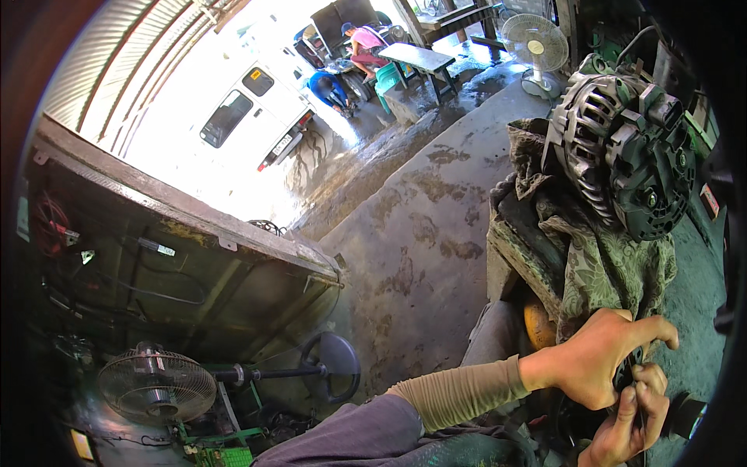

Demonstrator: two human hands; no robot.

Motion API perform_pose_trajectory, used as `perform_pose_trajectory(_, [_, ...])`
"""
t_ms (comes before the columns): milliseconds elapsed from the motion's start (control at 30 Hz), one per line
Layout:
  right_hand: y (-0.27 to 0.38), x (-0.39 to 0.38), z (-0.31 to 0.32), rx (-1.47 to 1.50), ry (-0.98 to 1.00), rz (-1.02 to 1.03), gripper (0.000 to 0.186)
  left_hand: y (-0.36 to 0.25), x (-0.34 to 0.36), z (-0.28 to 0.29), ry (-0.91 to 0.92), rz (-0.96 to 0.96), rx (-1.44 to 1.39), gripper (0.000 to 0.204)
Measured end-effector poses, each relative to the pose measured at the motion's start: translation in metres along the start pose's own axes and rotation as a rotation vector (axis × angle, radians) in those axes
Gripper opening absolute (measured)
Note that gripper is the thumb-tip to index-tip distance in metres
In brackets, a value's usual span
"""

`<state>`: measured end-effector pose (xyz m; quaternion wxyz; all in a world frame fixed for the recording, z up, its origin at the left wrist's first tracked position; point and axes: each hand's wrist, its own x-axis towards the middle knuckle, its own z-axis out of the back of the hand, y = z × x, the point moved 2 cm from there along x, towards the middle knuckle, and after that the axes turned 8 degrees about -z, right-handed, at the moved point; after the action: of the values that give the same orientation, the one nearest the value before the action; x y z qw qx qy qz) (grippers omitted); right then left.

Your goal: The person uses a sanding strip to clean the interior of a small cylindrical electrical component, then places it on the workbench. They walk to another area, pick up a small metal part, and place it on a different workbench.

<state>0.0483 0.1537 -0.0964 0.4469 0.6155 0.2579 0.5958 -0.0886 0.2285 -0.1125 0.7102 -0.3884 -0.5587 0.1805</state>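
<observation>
My left hand (pixel 587 358) reaches in from below, its sleeve ending at the wrist, with the fingers bent round a small dark part (pixel 623 375). Close against it, my right hand (pixel 640 416) is closed, thumb and fingers pinching at the same dark part. The part is mostly hidden by the fingers, so its kind cannot be told. Beyond both hands, an alternator (pixel 599 144) with a finned metal housing and black rear side rests on a patterned, dirty cloth (pixel 615 272). Neither hand touches the alternator.
The cloth drapes over a worn wooden block (pixel 517 253); a yellow rounded object (pixel 538 323) sits below it. A white fan (pixel 535 47) stands beyond, a dark stand fan (pixel 156 389) lower left. Two people work near a white vehicle (pixel 253 117) and a bench (pixel 420 58).
</observation>
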Motion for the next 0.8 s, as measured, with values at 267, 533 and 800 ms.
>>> perform_pose_trajectory(267, [-0.0084,0.0026,0.0032,0.167,0.027,0.033,0.015,-0.0028,0.0021,0.0002,0.015,0.008,0.019,0.071])
perform_pose_trajectory(533, [-0.0043,0.0048,0.0072,0.09,0.094,0.047,0.016,-0.0029,-0.0001,0.0004,0.064,0.014,0.063,0.07])
perform_pose_trajectory(800, [0.0005,-0.0004,0.0002,0.022,0.008,0.019,0.015,-0.0006,0.0028,-0.0011,0.003,0.005,-0.046,0.072])
